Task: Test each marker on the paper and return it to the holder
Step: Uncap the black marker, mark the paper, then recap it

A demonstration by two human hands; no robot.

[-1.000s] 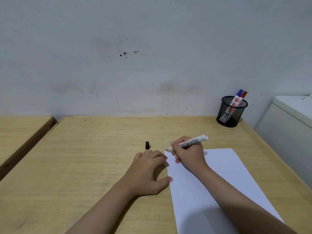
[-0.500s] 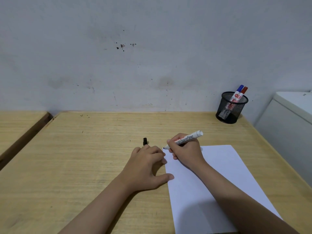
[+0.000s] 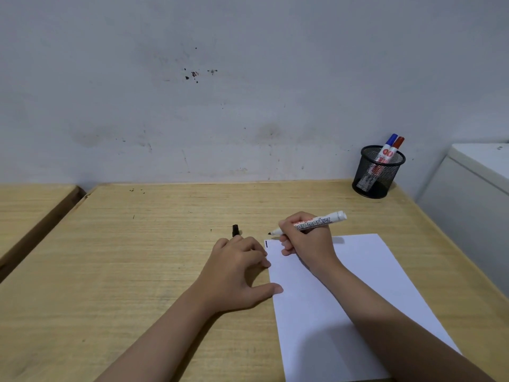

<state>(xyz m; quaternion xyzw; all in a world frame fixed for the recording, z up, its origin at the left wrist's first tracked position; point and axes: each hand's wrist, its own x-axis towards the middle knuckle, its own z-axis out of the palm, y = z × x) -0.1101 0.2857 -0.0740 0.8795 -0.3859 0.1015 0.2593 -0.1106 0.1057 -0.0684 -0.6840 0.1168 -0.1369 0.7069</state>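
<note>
My right hand [image 3: 307, 239] grips an uncapped white board marker [image 3: 316, 222], its black tip just past the far left corner of the white paper [image 3: 341, 293]. A short dark stroke [image 3: 266, 244] shows on that corner. My left hand [image 3: 237, 271] rests flat on the desk, fingertips and thumb touching the paper's left edge, holding nothing. The black cap [image 3: 235, 230] lies on the desk just beyond my left fingers. A black mesh holder [image 3: 377, 175] at the far right corner holds a blue-capped marker [image 3: 389, 144] and a red-capped marker [image 3: 396, 146].
The wooden desk [image 3: 137, 257] meets a grey wall at the back. A second wooden desk [image 3: 27, 205] stands to the left across a gap. A white cabinet [image 3: 473, 205] stands close to the desk's right edge.
A short dark stroke has appeared at the paper's far left corner. My right hand with the marker shifted slightly; the left hand has stayed in place.
</note>
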